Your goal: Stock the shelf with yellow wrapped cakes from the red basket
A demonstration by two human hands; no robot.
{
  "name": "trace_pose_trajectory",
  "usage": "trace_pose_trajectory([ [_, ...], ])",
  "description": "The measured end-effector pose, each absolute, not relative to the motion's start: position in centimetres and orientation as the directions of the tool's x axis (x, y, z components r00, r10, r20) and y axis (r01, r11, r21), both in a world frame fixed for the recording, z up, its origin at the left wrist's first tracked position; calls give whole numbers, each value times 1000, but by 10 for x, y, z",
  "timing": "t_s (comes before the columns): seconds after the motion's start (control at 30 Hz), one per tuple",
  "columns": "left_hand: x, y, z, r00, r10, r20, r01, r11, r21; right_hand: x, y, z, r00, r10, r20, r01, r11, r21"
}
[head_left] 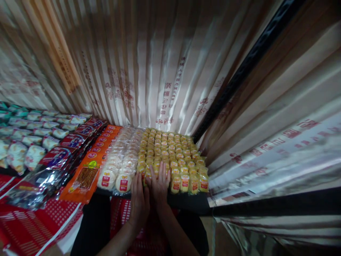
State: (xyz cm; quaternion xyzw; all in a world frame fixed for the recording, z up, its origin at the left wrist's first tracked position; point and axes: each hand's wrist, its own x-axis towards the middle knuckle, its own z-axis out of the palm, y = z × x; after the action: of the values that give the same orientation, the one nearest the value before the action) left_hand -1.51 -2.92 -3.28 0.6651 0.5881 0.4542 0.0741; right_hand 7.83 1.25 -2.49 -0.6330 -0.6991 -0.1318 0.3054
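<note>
Rows of small round snacks in yellow wrappers (184, 183) stand packed side by side on a shelf. My right hand (160, 185) lies on the front of these rows with its fingers stretched out. Just beside it, my left hand (140, 199) has its fingers extended upward at the border between the yellow packs and the white round crackers (123, 182) in clear wrappers. Both hands touch the front packs, and neither is wrapped round one. The packs directly behind my palms are hidden.
Left of the crackers lie orange bags of pretzel sticks (84, 181), dark shiny packets (57, 156) and several white snack bags (34, 153). Printed pleated curtains (160, 53) hang behind, with a black metal post (239, 76) at the right. Red baskets (34, 224) stand below.
</note>
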Motion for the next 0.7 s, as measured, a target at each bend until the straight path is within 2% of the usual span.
trace_pose_trajectory([
  [0.13, -16, -28, -38, -80, 893, 443, 677, -278, 681, 78, 14, -25, -5, 807, 591, 973, 140, -184],
  [0.33, -15, -24, -42, -83, 898, 432, 650, -279, 706, 72, 13, -25, -9, 770, 638, 979, 135, -150],
  [0.5, -17, -26, -34, -115, 895, 431, 632, -269, 726, 67, 21, -24, 13, 804, 595, 982, 102, -159],
  [0.6, -24, -26, -21, -106, 885, 453, 673, -271, 688, 66, 23, -20, 4, 819, 574, 981, 109, -163],
  [0.7, -35, -11, 1, 19, 855, 518, 715, -374, 591, 63, 21, -16, 44, 829, 558, 978, 77, -191],
])
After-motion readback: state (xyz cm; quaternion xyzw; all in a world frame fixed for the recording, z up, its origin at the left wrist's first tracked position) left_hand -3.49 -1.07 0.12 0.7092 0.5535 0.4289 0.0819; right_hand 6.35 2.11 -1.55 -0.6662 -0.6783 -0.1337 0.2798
